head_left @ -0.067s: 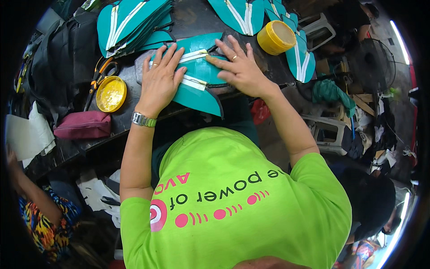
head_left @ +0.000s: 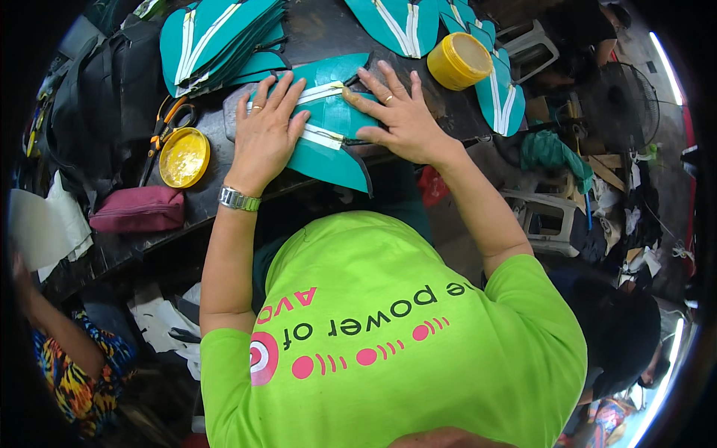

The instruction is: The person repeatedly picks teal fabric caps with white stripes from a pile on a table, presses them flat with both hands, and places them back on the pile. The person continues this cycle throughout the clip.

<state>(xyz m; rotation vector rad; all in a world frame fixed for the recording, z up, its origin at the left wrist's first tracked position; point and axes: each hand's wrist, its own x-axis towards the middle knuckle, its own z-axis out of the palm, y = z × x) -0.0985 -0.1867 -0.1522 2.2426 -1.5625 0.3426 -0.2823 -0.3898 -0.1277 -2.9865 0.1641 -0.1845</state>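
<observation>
A teal sheet piece [head_left: 325,166] with curved edges and white zipper-like strips [head_left: 324,137] lies on the dark table. Flat on its left part rests my left hand [head_left: 265,134], fingers spread over the ends of the strips. My right hand [head_left: 407,119] reaches over the piece's right side with fingers apart. Its index fingertip touches the end of the upper strip, and the thumb lies near the end of the lower one. Dark trim runs along the piece's right edge. What lies under my palms is hidden.
Stacked teal pieces [head_left: 196,41] stand at far left; more teal pieces [head_left: 399,22] lie far right beside a yellow tub [head_left: 459,63]. Left are a yellow lid [head_left: 184,157], orange-handled scissors [head_left: 170,119] and a maroon pouch [head_left: 140,209]. Another person's arm [head_left: 63,328] shows at lower left.
My right thumb has shifted slightly left over the teal piece, and the index finger has moved a little. My left hand stays put. The other person's pale sheet has moved slightly.
</observation>
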